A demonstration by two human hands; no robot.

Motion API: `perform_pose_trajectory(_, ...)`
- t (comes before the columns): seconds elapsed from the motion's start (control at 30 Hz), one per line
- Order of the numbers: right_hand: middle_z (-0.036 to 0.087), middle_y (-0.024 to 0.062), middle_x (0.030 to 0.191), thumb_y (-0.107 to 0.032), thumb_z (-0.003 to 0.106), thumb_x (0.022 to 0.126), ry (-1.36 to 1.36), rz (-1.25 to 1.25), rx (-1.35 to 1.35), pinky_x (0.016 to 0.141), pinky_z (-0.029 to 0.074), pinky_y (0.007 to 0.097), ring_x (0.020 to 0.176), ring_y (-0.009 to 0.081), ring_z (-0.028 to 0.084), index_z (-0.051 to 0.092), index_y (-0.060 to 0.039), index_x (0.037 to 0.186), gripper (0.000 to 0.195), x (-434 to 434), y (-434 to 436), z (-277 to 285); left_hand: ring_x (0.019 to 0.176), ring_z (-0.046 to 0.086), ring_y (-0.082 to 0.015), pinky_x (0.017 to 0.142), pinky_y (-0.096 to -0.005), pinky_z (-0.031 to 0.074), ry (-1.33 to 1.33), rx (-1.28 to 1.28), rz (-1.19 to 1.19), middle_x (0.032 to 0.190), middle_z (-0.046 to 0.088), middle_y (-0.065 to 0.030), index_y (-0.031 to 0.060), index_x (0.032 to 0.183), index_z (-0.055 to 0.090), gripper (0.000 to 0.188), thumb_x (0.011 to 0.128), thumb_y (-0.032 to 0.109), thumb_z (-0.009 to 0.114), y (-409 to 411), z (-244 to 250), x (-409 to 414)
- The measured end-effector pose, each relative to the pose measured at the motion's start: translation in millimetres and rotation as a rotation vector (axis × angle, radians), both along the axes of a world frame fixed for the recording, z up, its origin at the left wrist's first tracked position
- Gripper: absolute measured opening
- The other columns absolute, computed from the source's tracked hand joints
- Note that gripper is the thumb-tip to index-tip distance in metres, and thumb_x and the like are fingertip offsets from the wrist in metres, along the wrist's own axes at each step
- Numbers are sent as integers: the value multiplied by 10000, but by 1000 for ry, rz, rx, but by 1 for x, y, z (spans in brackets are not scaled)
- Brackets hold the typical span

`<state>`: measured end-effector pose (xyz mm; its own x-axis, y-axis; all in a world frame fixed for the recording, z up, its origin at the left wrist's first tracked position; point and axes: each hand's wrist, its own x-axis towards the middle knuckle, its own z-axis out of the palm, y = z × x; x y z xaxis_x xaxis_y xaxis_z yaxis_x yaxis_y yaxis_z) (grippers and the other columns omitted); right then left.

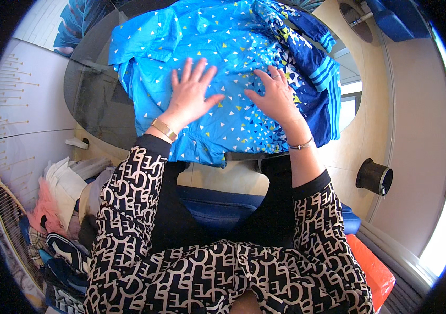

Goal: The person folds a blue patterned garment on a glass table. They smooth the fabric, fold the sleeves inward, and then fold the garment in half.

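A blue jacket (223,129) with small white and yellow triangles lies spread over an oval dark glass table (93,94). On its light blue middle rests my left hand (193,90), palm down with the fingers apart. My right hand (276,92) lies on the patterned band where light blue turns to navy, its fingers spread and slightly bent. Neither hand grips the cloth. The left sleeve in view (148,35) is folded inward, while the navy striped sleeve (313,62) lies along the right side. A bottom corner of the jacket hangs over the near edge.
A heap of clothes (63,196) sits at my left beside a woven basket-like edge (10,216). An orange-red plastic bag (372,271) is at my right. A dark cylinder (374,176) stands near the wall on the right. A blue seat (223,208) is beneath me.
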<state>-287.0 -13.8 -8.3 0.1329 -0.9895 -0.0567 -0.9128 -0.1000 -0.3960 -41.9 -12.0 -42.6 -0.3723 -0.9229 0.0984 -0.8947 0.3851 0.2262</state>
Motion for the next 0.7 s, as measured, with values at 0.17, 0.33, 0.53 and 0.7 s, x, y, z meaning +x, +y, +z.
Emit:
perform_pose_trajectory(0.17,375,267,1533,-455,736,818,0,0,10,1098,276,689,1444,483,291,567,-164,1399,672,0,0,-1,1502,209,-395,1127,-705,169,47,-22,-141,1616,290,-141,204,1518,412,766,885,561,655,9,-2,-8)
perform_pose_trajectory(0.33,373,267,1536,-453,732,823,3,-4,19,1095,276,693,1444,486,290,563,-157,1401,671,0,-1,1,1486,229,-413,1096,-730,187,-10,-96,220,1596,329,-141,178,1501,431,764,894,602,615,-23,-7,34)
perform_pose_trajectory(0.53,433,249,1507,-423,748,829,24,-29,19,1144,316,564,1445,443,324,584,-139,1389,649,0,2,9,1488,215,-426,1084,-743,192,105,-166,358,1650,204,-117,172,1519,404,756,917,586,599,-38,-14,59)
perform_pose_trajectory(0.7,396,221,1539,-431,743,826,-7,-24,34,1097,296,679,1456,459,286,567,-154,1399,661,-4,0,8,1459,271,-433,1083,-686,252,-55,-111,387,1656,182,-120,158,1496,441,717,912,531,625,-43,-15,73)
